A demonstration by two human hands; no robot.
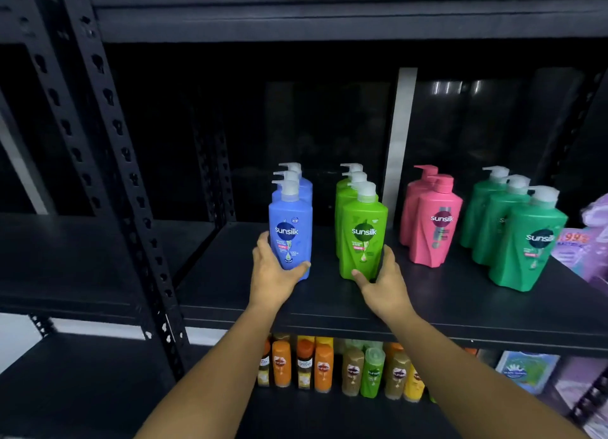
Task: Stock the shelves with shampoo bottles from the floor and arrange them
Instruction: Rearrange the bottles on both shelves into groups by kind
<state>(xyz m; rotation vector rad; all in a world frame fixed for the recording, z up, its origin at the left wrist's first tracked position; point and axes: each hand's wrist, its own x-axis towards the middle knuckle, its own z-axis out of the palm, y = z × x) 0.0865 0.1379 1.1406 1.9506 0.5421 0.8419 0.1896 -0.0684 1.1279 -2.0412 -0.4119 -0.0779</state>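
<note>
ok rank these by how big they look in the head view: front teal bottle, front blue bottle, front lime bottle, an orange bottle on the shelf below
1. front teal bottle, though it may just be nearer
2. front blue bottle and front lime bottle: alike, not ranked
3. orange bottle, smallest

head view | faces forward, slightly down | close to shelf (329,303)

"sunsilk" on blue bottle (291,233), green bottle (363,238), pink bottle (436,221).
</note>
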